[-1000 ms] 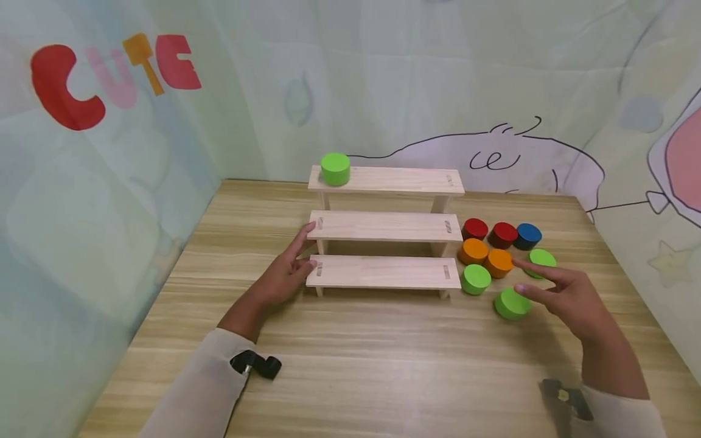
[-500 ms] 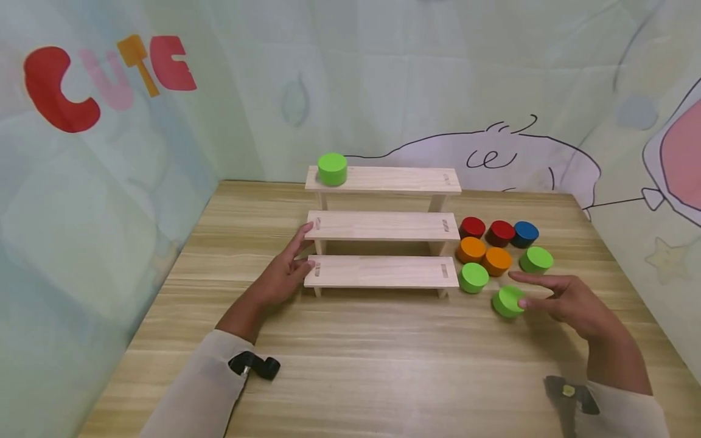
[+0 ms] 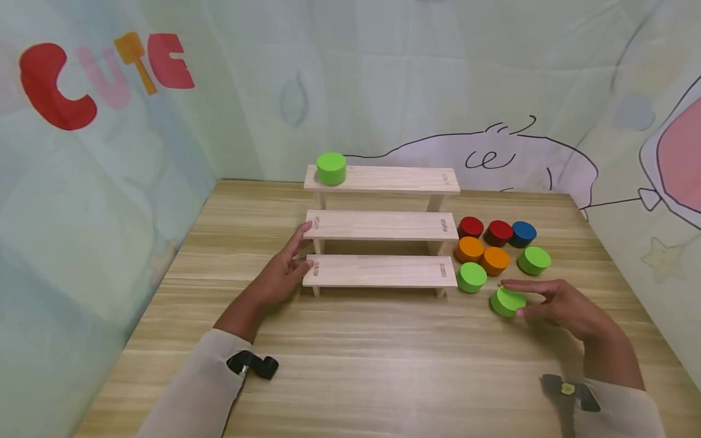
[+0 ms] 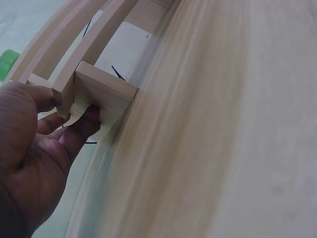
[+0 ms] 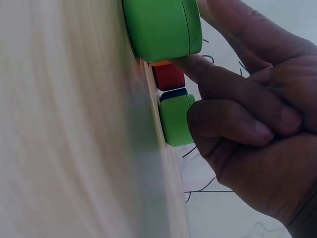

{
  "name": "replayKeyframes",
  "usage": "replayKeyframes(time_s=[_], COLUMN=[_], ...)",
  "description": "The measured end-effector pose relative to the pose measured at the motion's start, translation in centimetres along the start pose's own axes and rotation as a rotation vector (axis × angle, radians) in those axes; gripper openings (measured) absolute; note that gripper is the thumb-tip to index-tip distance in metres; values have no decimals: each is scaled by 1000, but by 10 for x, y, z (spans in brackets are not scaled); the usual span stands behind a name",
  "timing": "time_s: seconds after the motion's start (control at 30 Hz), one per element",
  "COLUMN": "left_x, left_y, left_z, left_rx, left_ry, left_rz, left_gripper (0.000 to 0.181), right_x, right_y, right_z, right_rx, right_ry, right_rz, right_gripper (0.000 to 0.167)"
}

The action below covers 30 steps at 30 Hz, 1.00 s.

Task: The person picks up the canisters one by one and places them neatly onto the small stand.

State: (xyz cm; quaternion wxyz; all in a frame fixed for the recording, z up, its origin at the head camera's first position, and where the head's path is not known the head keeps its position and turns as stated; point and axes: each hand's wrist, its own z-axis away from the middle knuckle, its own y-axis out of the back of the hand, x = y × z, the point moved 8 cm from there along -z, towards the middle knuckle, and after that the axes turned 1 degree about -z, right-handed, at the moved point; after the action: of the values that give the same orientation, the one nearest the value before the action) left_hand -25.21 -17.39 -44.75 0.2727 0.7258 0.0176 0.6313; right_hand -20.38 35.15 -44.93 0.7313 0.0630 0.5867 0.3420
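A three-step wooden stand [image 3: 383,271] sits on the table, a green cylinder [image 3: 331,169] on the left of its top step. My left hand [image 3: 278,277] holds the stand's left end; in the left wrist view, the fingers [image 4: 81,130] curl about the lower board and its leg. Right of the stand, thumb and index finger of my right hand [image 3: 569,307] pinch a green block [image 3: 506,302] at table level. The right wrist view has this block [image 5: 161,29] close up, with the other fingers [image 5: 237,124] folded toward the palm.
Beside the stand's right end are two red blocks [image 3: 499,233], a blue one [image 3: 523,234], two orange ones [image 3: 495,261] and two more green ones [image 3: 533,260]. A printed cloth [image 3: 383,79] rises behind the table [image 3: 350,365].
My right hand has come down and left from above the green block, its thumb and index finger now around it. The left hand still holds the stand; the view has shifted slightly.
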Motion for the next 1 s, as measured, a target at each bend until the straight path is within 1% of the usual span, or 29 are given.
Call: replayKeyframes(time_s=[0.27,0.5,0.8,1.0], left_x=[0,-1,0,0], left_y=[-1,0,0,1], left_z=[0,0,-1,-1], left_rx=[-5,-8,-1,3], left_ry=[-5,10,-15,-25], left_rz=[5,0,10,4], left_gripper=[81,81,82,82], right_x=[8,12,12,12], right_y=[-2,0,1,2], right_z=[-3,-4,-5,-4], right_rx=[-15,13,35,48], right_ry=[-19,-24,-51,-56], right_rz=[-40,8,87,115], right_gripper=[62,62,59,56])
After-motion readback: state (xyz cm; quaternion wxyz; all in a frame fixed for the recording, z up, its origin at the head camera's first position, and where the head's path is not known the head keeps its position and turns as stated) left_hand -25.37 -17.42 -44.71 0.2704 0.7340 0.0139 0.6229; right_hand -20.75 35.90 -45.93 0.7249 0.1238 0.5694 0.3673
